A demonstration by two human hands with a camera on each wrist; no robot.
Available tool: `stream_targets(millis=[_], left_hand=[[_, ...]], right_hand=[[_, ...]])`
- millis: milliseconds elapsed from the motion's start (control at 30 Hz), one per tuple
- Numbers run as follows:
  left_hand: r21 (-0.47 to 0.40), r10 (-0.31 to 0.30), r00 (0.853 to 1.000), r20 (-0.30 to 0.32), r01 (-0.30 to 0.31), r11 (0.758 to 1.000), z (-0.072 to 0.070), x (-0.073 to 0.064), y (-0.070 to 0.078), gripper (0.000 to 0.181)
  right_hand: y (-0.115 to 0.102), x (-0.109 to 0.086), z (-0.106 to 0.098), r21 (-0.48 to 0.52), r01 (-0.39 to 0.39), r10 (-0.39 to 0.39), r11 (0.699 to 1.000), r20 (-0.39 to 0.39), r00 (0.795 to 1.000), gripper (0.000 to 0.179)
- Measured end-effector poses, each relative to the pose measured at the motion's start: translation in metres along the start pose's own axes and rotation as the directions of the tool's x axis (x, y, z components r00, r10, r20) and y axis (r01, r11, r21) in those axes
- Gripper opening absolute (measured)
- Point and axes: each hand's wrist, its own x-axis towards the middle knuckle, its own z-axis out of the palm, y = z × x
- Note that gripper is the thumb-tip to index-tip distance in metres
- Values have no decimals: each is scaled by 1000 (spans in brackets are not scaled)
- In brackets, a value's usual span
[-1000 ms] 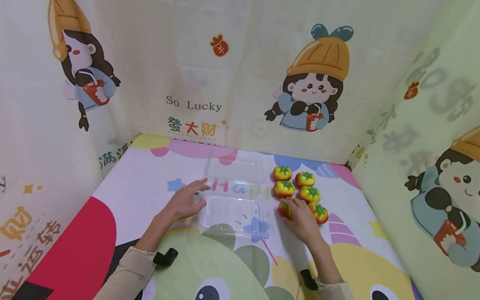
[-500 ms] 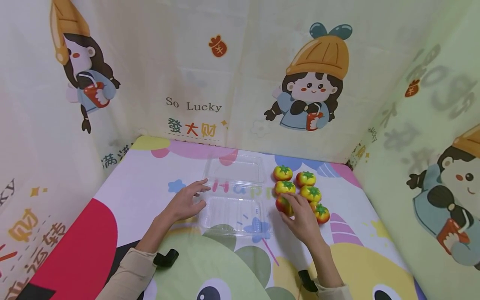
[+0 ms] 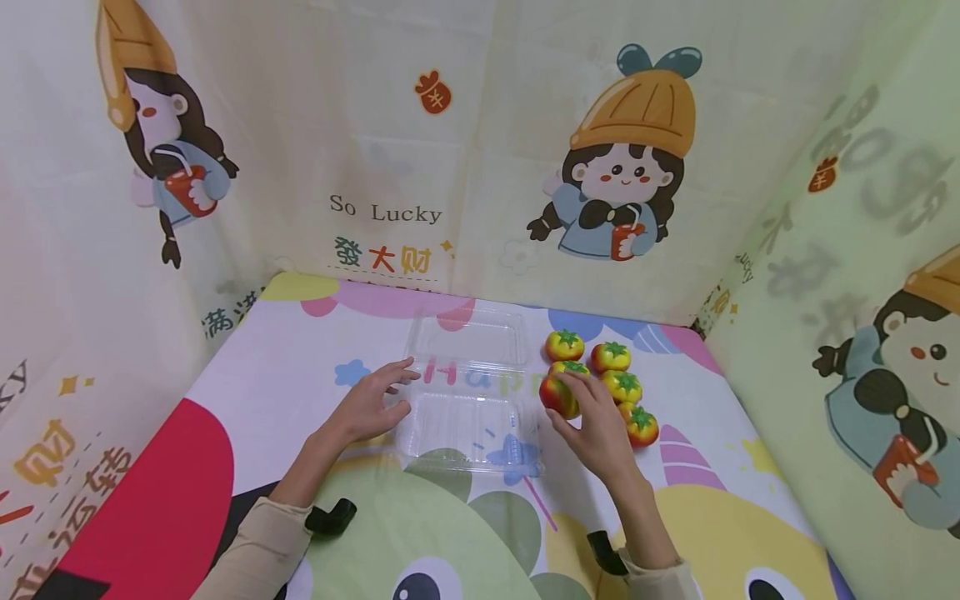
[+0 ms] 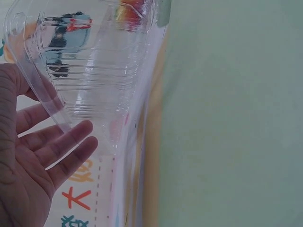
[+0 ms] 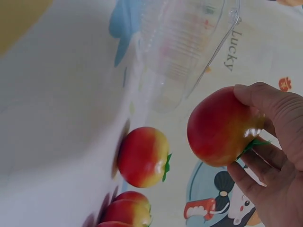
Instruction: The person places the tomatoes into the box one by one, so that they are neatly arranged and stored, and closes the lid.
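Observation:
In the head view my right hand point(image 3: 596, 429) grips a red and yellow tomato point(image 3: 557, 396) with a green leafy top, between thumb and fingers. The right wrist view shows this tomato point(image 5: 220, 127) raised clear of the table, its leaves toward the palm. My left hand point(image 3: 372, 404) has its fingers spread at the left side of an opened clear plastic box point(image 3: 468, 429). In the left wrist view the fingers of this hand point(image 4: 35, 156) overlap the edge of the clear box point(image 4: 94, 90). The box's lid point(image 3: 468, 337) lies folded back behind it.
Several more tomatoes point(image 3: 610, 357) stand in two rows on the table, right of the box. One tomato point(image 5: 144, 156) shows just beside the held one. A printed cloth point(image 3: 487, 533) covers the table, and printed curtains point(image 3: 480, 142) hang round three sides.
My right hand has lifted the tomato from the front of the left row and moved it left and up. The left hand has stayed by the box.

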Motion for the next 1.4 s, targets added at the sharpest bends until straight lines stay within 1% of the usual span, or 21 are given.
stream_targets(millis=[167, 367, 567, 833, 1033, 1200, 1267, 1400], left_hand=[[-7, 0, 1000, 0, 0, 1000, 0, -2, 0, 42], [8, 10, 1000, -1, -10, 1000, 0, -1, -1, 43], [3, 12, 1000, 0, -12, 1000, 0, 0, -1, 43], [2, 18, 1000, 0, -18, 1000, 1, -1, -2, 43], [19, 2, 1000, 8, -2, 1000, -1, 0, 3, 42], [56, -14, 999, 41, 12, 998, -6, 4, 8, 42], [81, -19, 998, 58, 14, 997, -7, 7, 7, 42], [131, -30, 997, 75, 20, 991, -8, 12, 4, 41]], right_hand=[[-8, 5, 2, 29, 6, -6, 1000, 3, 1000, 64], [-16, 10, 6, 73, 19, -19, 997, 1, 1000, 65], [-26, 17, 14, 98, 54, -54, 994, -3, 999, 61], [-42, 25, 26, 144, 74, -74, 987, -8, 997, 59], [-52, 31, 36, 206, 57, -60, 977, 9, 998, 59], [-59, 35, 47, 291, 39, -49, 956, 26, 998, 59], [-60, 36, 52, 334, 30, -45, 942, 35, 998, 59], [-63, 39, 64, 400, -6, -29, 916, 81, 996, 60]])
